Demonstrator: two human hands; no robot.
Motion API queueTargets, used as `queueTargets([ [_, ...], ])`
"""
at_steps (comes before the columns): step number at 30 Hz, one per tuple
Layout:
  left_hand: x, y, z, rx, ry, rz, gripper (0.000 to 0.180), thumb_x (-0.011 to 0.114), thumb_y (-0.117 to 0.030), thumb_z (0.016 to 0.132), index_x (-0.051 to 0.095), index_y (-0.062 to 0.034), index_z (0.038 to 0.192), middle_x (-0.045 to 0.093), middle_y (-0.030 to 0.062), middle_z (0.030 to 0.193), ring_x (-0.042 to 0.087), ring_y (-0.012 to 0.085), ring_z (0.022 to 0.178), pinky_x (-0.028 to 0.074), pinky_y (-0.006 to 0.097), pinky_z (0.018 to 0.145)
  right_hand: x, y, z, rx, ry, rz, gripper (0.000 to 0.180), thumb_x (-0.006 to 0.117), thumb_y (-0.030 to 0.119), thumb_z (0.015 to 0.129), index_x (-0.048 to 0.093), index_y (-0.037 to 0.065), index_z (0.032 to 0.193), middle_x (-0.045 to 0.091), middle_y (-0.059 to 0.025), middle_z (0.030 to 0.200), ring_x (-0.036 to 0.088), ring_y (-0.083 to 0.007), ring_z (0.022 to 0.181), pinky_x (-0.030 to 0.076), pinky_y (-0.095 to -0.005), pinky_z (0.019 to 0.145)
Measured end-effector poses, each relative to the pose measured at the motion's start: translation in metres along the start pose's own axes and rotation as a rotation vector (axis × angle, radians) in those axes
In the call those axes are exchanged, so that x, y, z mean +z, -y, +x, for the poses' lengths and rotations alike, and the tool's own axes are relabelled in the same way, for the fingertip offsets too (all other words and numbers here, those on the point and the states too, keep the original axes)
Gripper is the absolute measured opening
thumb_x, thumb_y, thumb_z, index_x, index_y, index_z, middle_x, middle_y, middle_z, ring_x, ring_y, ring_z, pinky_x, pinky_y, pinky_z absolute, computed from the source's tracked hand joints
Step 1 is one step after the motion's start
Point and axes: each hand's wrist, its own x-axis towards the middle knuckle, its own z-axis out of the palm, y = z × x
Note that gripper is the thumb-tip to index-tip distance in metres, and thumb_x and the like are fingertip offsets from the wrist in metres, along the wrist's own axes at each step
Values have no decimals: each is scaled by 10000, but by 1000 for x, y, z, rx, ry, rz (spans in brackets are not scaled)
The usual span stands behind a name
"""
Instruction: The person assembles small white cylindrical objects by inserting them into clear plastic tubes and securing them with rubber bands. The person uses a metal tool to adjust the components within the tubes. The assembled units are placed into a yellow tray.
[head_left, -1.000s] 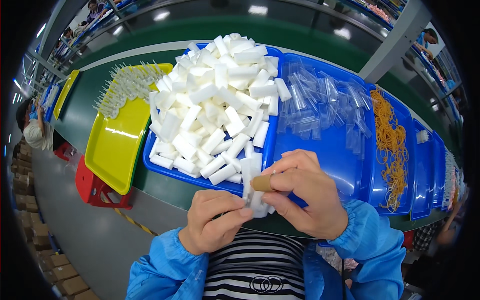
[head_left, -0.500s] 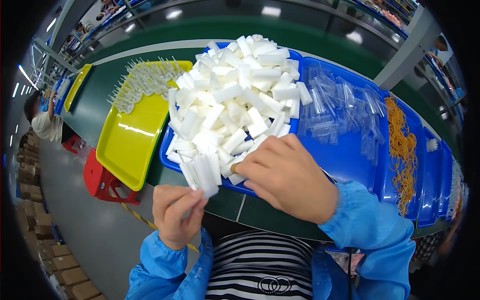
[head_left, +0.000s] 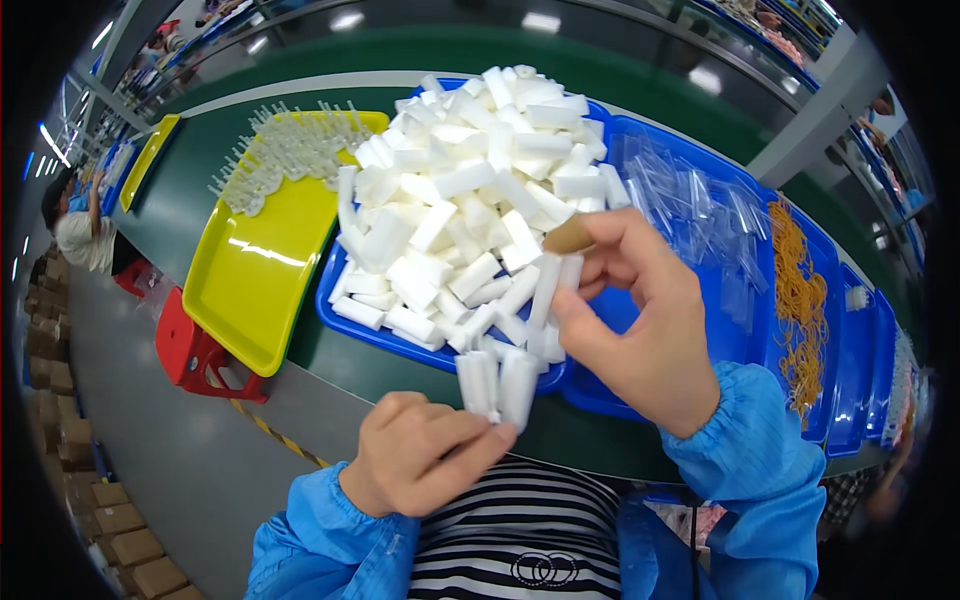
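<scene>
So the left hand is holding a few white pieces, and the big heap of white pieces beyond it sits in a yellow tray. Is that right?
Not quite: the big heap of white pieces sits in a blue tray, not a yellow one, as the head view shows. The left hand is indeed holding a few white pieces.

No letters or numbers are showing legibly; an emblem of interlocking rings [head_left: 545, 569] is marking the front of the person's black-and-white striped shirt [head_left: 500, 500].
</scene>
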Motion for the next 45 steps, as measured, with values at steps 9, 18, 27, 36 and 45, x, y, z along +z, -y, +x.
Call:
queueTargets([
  [9,17,-6,18,57,42,-23,308,739,-120,699,752,-152,1006,654,-16,967,564,112,735,427,265,669,-24,10,-26,120,233,-51,185,668,28,835,614,8,1011,681,-79,888,678,-191,776,499,-298,689],
  [18,27,0,16,108,-66,-115,304,747,-129,685,728,-123,989,666,12,942,606,155,767,458,277,712,-37,0,-51,51,296,-13,246,752,118,830,640,67,1043,689,-36,877,657,-174,805,387,-321,916],
  [27,44,-25,41,-626,-32,-1286,470,754,14,817,527,12,1229,485,193,1326,566,285,1178,517,422,960,-69,5,-67,12,251,-29,317,815,189,792,652,87,1044,654,-46,1031,604,-214,991,391,-343,921],
  [36,66,-37,53,-733,106,-1556,347,609,80,914,558,43,1255,456,191,1387,520,267,1265,471,404,1056,-77,4,-106,19,47,-164,303,845,175,753,685,86,994,651,-65,1078,585,-232,1037,403,-359,890],
  [45,73,-41,56,-773,75,-1289,333,652,83,885,642,43,1215,527,180,1359,532,240,1241,459,338,1023,-130,-17,-73,-164,-23,-685,205,698,80,817,672,68,1020,665,-53,1031,595,-244,961,440,-363,842],
])
